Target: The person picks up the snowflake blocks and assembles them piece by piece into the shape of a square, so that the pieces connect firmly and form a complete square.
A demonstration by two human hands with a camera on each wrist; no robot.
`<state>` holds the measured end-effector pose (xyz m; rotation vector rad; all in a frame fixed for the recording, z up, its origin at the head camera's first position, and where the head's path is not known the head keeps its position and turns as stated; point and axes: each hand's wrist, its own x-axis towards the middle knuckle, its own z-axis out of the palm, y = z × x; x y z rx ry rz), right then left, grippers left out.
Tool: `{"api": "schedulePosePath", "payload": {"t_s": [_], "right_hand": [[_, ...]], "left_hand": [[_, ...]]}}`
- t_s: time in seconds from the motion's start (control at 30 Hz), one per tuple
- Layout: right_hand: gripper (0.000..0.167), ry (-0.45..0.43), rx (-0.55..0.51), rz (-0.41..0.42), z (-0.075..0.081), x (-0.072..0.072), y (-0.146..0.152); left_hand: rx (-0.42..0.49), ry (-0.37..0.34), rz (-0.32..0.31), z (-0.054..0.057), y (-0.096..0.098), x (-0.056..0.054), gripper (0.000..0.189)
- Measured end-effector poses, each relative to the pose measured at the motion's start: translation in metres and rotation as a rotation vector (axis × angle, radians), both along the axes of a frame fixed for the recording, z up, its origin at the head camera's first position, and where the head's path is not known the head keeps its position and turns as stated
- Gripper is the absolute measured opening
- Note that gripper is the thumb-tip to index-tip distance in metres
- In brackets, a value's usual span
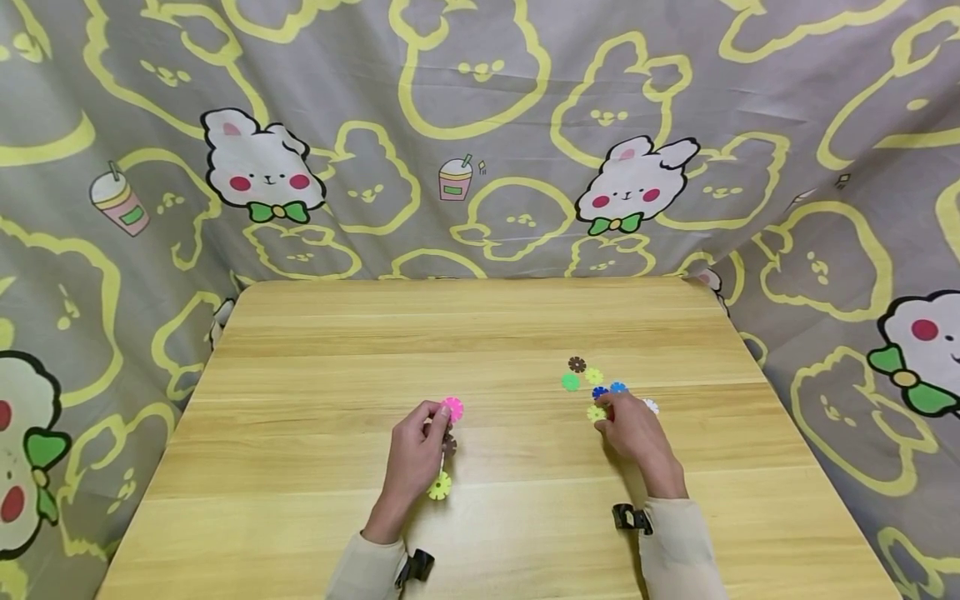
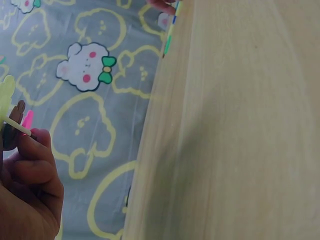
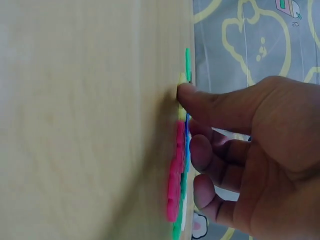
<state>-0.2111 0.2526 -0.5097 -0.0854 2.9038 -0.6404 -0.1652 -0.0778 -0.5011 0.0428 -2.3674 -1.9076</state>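
Observation:
My left hand (image 1: 417,442) pinches a joined string of notched plastic snowflake discs above the table. In it are a pink disc (image 1: 452,409), a brown disc (image 1: 449,445) and a yellow disc (image 1: 439,486); a pale disc shows edge-on (image 2: 19,126) in the left wrist view. Over loose discs on the right is my right hand (image 1: 636,429), fingers loosely bent. Its thumb tip meets a yellow disc (image 1: 595,413) lying flat, and the index fingertip is beside a dark blue disc (image 1: 600,392). The palm covers part of the pile.
Around the right hand lie a brown disc (image 1: 577,364), a green disc (image 1: 571,382), another yellow disc (image 1: 594,376), a light blue disc (image 1: 618,388) and a white disc (image 1: 652,407). Pink discs (image 3: 174,190) show edge-on in the right wrist view. Patterned curtains (image 1: 517,100) border the wooden table (image 1: 337,333).

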Motion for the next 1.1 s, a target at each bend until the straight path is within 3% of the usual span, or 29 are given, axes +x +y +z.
{"api": "schedulePosePath", "payload": {"t_s": [0.17,0.27,0.4,0.5,0.63,0.93,1.03,1.1], "right_hand": [[0.023,-0.034,-0.034,-0.014,0.001,0.000,0.001],[0.017,-0.008,-0.058,0.011,0.000,0.002,-0.004],[0.011,0.129,-0.136,0.042,0.005,0.004,-0.022],[0.013,0.287,-0.239,0.081,0.010,0.006,-0.043],[0.011,0.410,-0.374,0.151,0.019,0.010,-0.070],[0.007,0.515,-0.502,0.246,0.026,0.017,-0.112],[0.009,0.530,-0.516,0.292,0.026,0.018,-0.121],[0.009,0.535,-0.521,0.315,0.027,0.019,-0.127]], "left_hand": [[-0.003,-0.001,0.002,0.001,0.000,0.001,0.024],[-0.004,0.004,0.006,0.001,0.000,0.001,0.021],[-0.003,0.009,0.006,0.003,0.000,0.000,0.018],[0.007,0.009,0.000,0.004,0.001,0.000,0.020],[0.014,0.018,-0.011,0.003,0.002,-0.001,0.023],[0.020,-0.006,0.007,0.004,0.005,-0.001,0.022],[0.006,-0.030,0.014,0.010,0.007,0.000,0.021],[-0.002,-0.030,0.011,0.020,0.009,0.002,0.020]]}}
